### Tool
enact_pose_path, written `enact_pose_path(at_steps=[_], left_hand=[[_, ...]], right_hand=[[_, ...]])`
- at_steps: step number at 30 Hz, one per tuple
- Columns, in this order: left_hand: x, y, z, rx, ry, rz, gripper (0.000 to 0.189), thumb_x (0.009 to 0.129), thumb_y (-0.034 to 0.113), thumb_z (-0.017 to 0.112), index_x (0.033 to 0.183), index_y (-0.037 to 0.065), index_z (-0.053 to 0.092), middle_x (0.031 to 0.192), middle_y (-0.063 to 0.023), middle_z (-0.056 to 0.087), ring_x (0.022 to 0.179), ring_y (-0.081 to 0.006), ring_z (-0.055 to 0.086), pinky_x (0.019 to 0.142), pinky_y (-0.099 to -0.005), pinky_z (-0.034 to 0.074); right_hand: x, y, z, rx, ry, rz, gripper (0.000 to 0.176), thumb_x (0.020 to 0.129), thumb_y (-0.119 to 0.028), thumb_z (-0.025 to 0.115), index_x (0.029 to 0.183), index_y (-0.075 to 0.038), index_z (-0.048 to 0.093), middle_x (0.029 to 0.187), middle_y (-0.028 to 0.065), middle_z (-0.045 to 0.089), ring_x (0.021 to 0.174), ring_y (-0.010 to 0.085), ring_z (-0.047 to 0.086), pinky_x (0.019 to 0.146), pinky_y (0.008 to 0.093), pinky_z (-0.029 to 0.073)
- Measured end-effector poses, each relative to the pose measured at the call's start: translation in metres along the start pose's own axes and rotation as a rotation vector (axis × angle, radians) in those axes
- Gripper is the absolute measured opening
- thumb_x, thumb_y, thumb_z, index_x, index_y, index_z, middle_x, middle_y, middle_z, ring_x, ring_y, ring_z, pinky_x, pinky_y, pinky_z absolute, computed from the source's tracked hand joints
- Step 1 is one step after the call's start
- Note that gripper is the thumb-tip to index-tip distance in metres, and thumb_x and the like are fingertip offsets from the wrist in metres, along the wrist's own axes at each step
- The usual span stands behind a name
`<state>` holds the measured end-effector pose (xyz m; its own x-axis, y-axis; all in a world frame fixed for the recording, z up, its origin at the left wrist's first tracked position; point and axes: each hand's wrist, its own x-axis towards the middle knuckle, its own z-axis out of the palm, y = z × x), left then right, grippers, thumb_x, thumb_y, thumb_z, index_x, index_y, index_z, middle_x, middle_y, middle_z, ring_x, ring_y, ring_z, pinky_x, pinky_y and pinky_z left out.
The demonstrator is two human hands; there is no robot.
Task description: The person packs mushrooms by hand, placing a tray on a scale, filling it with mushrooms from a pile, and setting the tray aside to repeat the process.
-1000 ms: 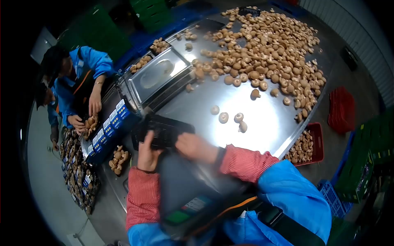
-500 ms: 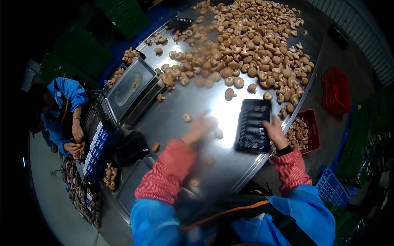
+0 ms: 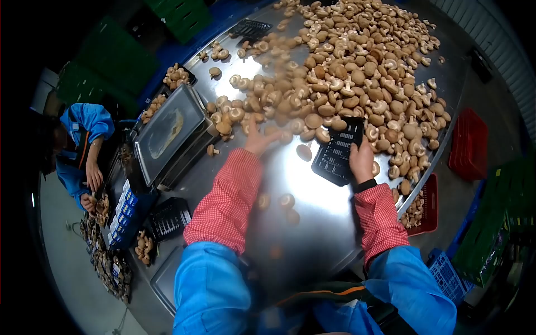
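My left hand reaches to the near edge of the mushroom pile, fingers spread and touching or just above the brown-capped mushrooms there. My right hand grips a black plastic tray by its right side, with the thumb over the rim. The tray's ribbed inside faces up, and its far end meets the pile, where one mushroom overlaps the edge. A few loose mushrooms lie on the metal table nearer to me, some of them blurred.
Left of my hands stands a scale with a metal plate. Another black tray lies near blue-and-white boxes. A co-worker handles mushrooms at far left. Red baskets stand beyond the table's right edge.
My right hand has carried the black tray forward against the pile. My left hand has moved forward to the pile, its fingers spreading. Several loose mushrooms on the table have shifted.
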<state>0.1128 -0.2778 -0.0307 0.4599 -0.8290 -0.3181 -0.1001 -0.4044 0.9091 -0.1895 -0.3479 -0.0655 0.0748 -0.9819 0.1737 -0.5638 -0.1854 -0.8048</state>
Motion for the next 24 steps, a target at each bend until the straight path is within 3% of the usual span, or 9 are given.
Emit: enact_pose_path(at_steps=[2,3,6,9,13,17,19,22,24], left_hand=[[0.013,0.010,0.005,-0.141,-0.074,0.025,0.129,0.067,0.032,0.090,0.156,0.008,-0.001,0.154,-0.0271,0.025,0.140,-0.0356,0.033,0.110,-0.0433,0.037],[0.016,0.018,0.008,-0.055,-0.088,0.059,0.128,0.065,0.026,0.089,0.156,0.007,0.001,0.152,-0.0268,0.027,0.136,-0.0355,0.038,0.106,-0.0419,0.042],[0.024,0.030,0.023,0.329,-0.135,0.144,0.125,0.061,0.014,0.087,0.156,0.006,0.005,0.146,-0.0261,0.035,0.130,-0.0352,0.045,0.102,-0.0407,0.047],[0.026,0.022,0.030,0.399,-0.202,0.242,0.136,0.059,0.035,0.093,0.155,0.002,0.002,0.151,-0.0263,0.028,0.140,-0.0360,0.031,0.117,-0.0391,0.026],[-0.007,0.037,0.042,0.258,-0.265,0.226,0.131,0.057,0.033,0.093,0.155,0.007,0.011,0.150,-0.0259,0.029,0.140,-0.0354,0.031,0.115,-0.0413,0.029],[-0.049,0.035,0.073,-0.129,-0.229,0.168,0.120,0.059,0.030,0.092,0.153,0.008,0.020,0.144,-0.0235,0.038,0.133,-0.0337,0.041,0.111,-0.0404,0.036],[-0.075,0.038,0.087,-0.204,-0.205,0.177,0.114,0.062,0.030,0.090,0.151,0.005,0.024,0.138,-0.0220,0.043,0.128,-0.0327,0.046,0.108,-0.0391,0.040],[-0.095,0.019,0.107,0.300,0.107,0.416,0.095,0.071,0.028,0.083,0.146,-0.001,0.032,0.136,-0.0223,0.046,0.126,-0.0351,0.048,0.106,-0.0402,0.040],[-0.117,0.025,0.115,0.445,0.163,0.394,0.092,0.073,0.026,0.081,0.146,-0.003,0.033,0.138,-0.0220,0.046,0.126,-0.0366,0.047,0.106,-0.0411,0.039]], right_hand=[[0.010,-0.006,0.016,0.061,-0.017,-0.017,0.038,0.090,-0.008,0.055,0.127,0.000,0.050,0.096,0.0313,0.064,0.090,0.0478,0.063,0.079,0.0498,0.050],[0.017,-0.018,0.018,0.005,-0.078,0.076,0.037,0.091,-0.008,0.055,0.127,-0.001,0.051,0.096,0.0309,0.064,0.090,0.0477,0.062,0.079,0.0494,0.050],[0.039,-0.005,0.047,0.132,-0.124,-0.123,0.037,0.090,-0.009,0.056,0.126,-0.001,0.051,0.095,0.0299,0.065,0.090,0.0469,0.063,0.078,0.0500,0.050],[0.050,-0.014,0.064,0.156,-0.190,-0.014,0.035,0.093,-0.014,0.055,0.126,-0.002,0.053,0.098,0.0283,0.066,0.093,0.0455,0.064,0.081,0.0481,0.050],[0.052,-0.020,0.057,0.209,-0.272,0.085,0.037,0.099,-0.029,0.051,0.124,-0.002,0.055,0.098,0.0289,0.066,0.093,0.0433,0.064,0.081,0.0461,0.050],[0.029,-0.017,0.052,0.548,-0.327,0.188,0.046,0.103,-0.035,0.047,0.127,0.004,0.053,0.111,0.0151,0.065,0.100,0.0234,0.061,0.092,0.0330,0.045],[0.017,-0.015,0.051,0.751,-0.312,0.257,0.043,0.103,-0.032,0.045,0.127,0.003,0.054,0.113,0.0146,0.064,0.105,0.0235,0.060,0.093,0.0342,0.045],[-0.007,-0.014,0.045,0.961,-0.393,0.474,0.046,0.104,-0.035,0.042,0.131,0.001,0.048,0.121,0.0134,0.060,0.108,0.0217,0.058,0.095,0.0330,0.046],[-0.030,-0.014,0.044,1.020,-0.361,0.560,0.044,0.106,-0.036,0.040,0.129,0.000,0.048,0.120,0.0113,0.059,0.108,0.0202,0.059,0.096,0.0324,0.048]])
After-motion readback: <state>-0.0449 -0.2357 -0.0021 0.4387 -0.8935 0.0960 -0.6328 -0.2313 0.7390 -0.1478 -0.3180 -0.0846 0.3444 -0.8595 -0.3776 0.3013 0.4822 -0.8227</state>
